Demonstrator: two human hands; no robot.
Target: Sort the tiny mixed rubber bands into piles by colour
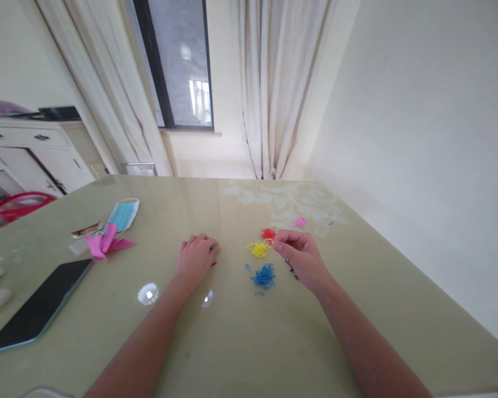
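Your bare left forearm (pixel 155 334) slants from the near side toward the far right, ending in a left hand (pixel 198 257) turned back upward, with bent fingers (pixel 195 239) and its thumb side to the right. Your bare right forearm (pixel 357 326) slants toward the far left. Your right hand (pixel 301 254) is turned thumb side toward you, index finger arched, its tip meeting the thumb (pixel 283 249) in a pinch at the left.

On the desk (pixel 232 342), three heaps of loops (pixel 264 276) lie one behind another between the left hand (pixel 196 256) and right hand (pixel 299 255). Farther left lies a tablet (pixel 41 304), folded paper (pixel 107 244) behind it, a face mask (pixel 124 214) beyond.
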